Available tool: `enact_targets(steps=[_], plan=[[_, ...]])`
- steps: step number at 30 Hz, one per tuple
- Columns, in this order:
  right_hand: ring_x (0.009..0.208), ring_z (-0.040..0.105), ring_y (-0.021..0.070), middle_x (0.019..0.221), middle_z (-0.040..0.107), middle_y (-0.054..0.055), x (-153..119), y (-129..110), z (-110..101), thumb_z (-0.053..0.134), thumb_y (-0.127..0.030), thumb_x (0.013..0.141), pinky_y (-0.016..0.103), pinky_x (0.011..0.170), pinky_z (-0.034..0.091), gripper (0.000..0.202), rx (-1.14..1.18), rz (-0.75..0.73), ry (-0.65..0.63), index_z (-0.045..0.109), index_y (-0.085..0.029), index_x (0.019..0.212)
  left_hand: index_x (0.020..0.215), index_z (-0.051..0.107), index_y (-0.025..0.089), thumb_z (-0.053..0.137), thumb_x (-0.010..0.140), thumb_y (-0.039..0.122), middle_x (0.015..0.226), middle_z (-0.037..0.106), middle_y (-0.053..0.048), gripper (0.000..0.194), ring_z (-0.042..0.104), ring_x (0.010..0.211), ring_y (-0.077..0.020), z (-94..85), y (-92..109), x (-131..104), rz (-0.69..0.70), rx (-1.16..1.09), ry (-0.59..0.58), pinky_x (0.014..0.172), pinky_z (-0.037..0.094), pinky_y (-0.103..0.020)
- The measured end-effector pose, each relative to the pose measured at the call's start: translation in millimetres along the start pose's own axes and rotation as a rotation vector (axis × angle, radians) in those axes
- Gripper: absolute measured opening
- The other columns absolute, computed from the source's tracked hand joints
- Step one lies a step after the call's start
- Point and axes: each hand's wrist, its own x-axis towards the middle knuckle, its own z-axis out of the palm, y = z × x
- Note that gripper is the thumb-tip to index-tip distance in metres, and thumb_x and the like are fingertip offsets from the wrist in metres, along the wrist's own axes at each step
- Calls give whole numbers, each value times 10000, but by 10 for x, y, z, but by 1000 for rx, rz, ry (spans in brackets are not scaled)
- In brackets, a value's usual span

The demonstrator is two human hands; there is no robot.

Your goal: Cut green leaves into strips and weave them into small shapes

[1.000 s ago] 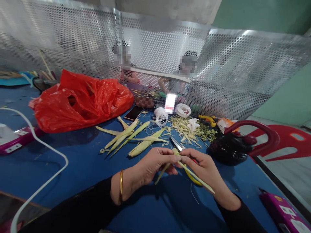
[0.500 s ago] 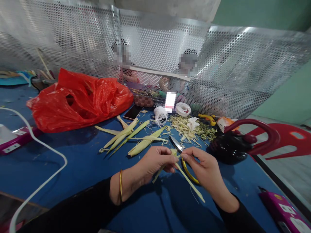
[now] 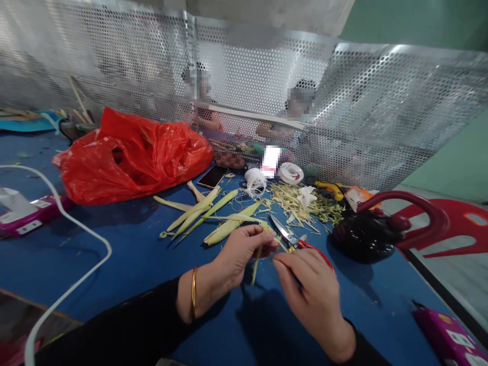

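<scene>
Pinching a leaf strip (image 3: 256, 269), left hand (image 3: 246, 249) near curled right hand (image 3: 314, 292) (hold unclear), scissors (image 3: 281, 229) just beyond, kettle (image 3: 362, 240) rightward.

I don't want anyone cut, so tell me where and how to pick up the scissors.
Grip the scissors by the red handle, probably best from the near right: the blades point away and leftward, the handle angles back toward the right hand.

Dim, apparently overhead light; soft shadows on the blue table (image 3: 145, 259); metal mesh (image 3: 251, 61) glints.
</scene>
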Motion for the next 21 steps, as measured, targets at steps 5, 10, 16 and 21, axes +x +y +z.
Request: enact_targets(steps=[5,10,16,21], plan=[[736,644,216,795,731,33,4,4,233,580,-284,897,337,707,415,139,112,302,-120,701,-217,879,745,689,107,810,623,212,758,704,-52,201,625,681,-108,37,19,-59,-22,-10,-119,634,440,-185],[700,626,195,723,715,14,3,55,249,594,-300,876,317,707,392,185,145,382,-70,686,-216,739,730,716,110,799,643,239,758,709,-62,176,622,721,-114,47,-14,-61,7,37,-144,684,439,-184],[566,492,148,561,540,-19,1,-1,236,530,-314,887,262,577,347,300,166,430,-126,524,-204,609,720,726,114,781,661,220,771,727,-66,133,621,686,-105,39,-14,-36,17,75,-88,650,441,-180],[529,413,118,551,429,-43,-25,-68,226,501,-316,891,233,512,309,324,264,470,-207,427,-209,594,714,727,119,774,662,183,741,732,-59,95,633,665,-108,47,20,-50,-7,57,-55,630,461,-184]])
